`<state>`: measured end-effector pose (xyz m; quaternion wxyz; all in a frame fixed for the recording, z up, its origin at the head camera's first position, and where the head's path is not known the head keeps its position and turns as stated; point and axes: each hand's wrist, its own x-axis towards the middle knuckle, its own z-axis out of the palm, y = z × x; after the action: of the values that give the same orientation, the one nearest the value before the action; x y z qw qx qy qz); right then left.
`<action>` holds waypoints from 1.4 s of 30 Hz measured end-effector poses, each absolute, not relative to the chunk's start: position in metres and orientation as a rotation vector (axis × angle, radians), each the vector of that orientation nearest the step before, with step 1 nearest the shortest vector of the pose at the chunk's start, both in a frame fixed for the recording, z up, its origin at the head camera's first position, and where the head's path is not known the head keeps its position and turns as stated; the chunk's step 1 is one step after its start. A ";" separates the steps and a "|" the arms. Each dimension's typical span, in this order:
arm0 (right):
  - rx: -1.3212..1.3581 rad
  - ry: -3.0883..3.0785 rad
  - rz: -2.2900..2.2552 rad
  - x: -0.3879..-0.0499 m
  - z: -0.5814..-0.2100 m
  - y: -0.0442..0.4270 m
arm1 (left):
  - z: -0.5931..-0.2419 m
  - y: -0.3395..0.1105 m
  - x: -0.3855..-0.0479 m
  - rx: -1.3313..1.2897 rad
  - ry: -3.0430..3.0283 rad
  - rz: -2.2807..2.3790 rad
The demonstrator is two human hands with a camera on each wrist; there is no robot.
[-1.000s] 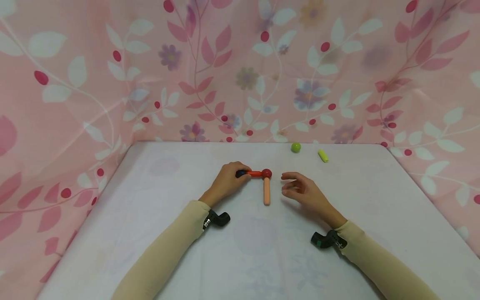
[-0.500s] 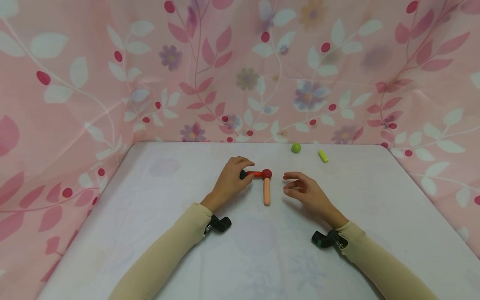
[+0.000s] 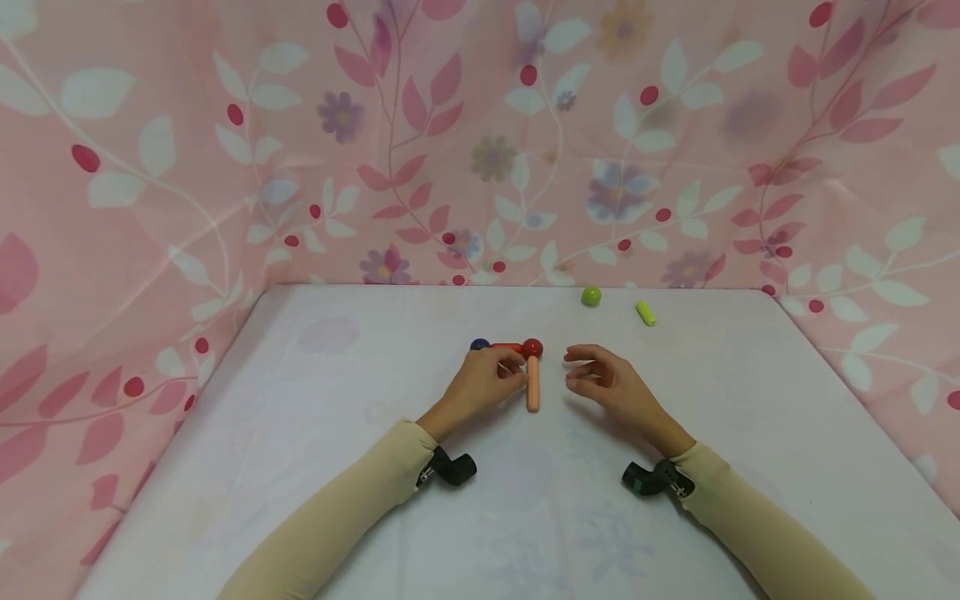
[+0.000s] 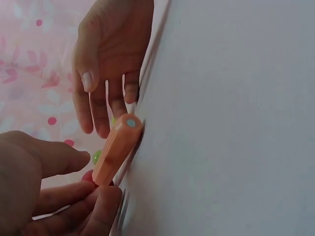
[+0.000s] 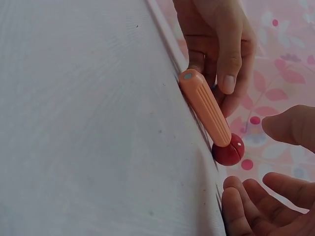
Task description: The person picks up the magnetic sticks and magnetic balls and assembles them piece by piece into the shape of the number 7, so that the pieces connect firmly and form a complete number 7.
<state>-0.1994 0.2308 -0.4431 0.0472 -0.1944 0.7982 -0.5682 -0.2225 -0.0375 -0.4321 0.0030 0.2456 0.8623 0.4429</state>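
Note:
An orange ribbed rod (image 3: 533,385) lies on the white table, its upper end against a red ball (image 3: 532,348). From that ball a red-orange rod (image 3: 507,346) runs left to a dark blue ball (image 3: 480,343), partly hidden by my left hand (image 3: 486,382). This hand hovers just left of the orange rod; in the left wrist view its thumb (image 4: 66,160) stands apart from the rod, fingers loosely bent. To the right of the rod, my right hand (image 3: 611,383) holds nothing, with fingers spread. A pale dot marks the orange rod's (image 5: 204,108) near end.
At the back of the table (image 3: 360,492) sit a green ball (image 3: 591,297) and a short yellow-green rod (image 3: 646,313). A pink floral cloth (image 3: 480,133) hangs behind and at both sides.
My left hand has let go of the dark blue ball and moved down and right, beside the orange rod. The right hand stays nearly still.

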 end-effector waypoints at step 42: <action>-0.540 2.588 -1.670 -0.207 -0.443 0.238 | -0.436 -0.012 -0.225 0.383 2.621 1.508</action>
<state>-0.2074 0.2384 -0.4428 0.0075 -0.1728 0.8276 -0.5340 -0.2254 -0.0122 -0.4358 0.0467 0.1254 0.8590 0.4942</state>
